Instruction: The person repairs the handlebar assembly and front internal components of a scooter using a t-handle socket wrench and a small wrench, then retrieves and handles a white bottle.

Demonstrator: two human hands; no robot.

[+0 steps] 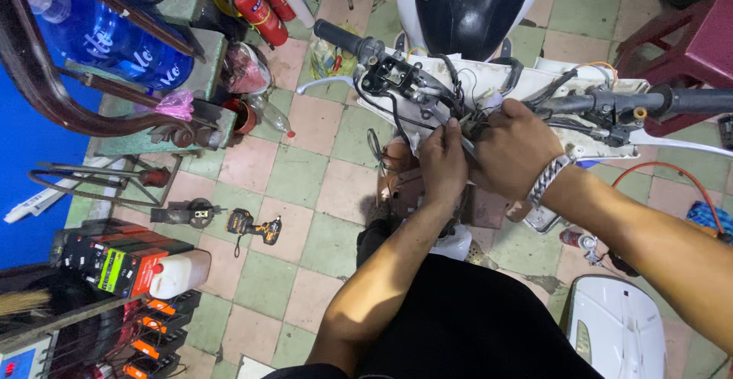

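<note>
two bare hands work in the wire bundle (466,116) of an opened scooter handlebar (489,93).

head view: around the work, at 9 o'clock a cordless drill (256,228) lies on the tiled floor (305,173); at 11 o'clock stand a red fire extinguisher (256,9) and a blue water bottle (114,39); at 4 o'clock lies a white body panel (615,329); a dark red stool (687,35) is at 2 o'clock. the black wires are tangled, just under the middle of the bar, near 12 o'clock, partly hidden by the hands. the left hand (443,161) has its fingers curled close on a thin metal tool (467,146) and the wires. the right hand (515,150), with a metal bracelet (550,179), is bent into the bundle; what it grips i cannot tell.
</note>
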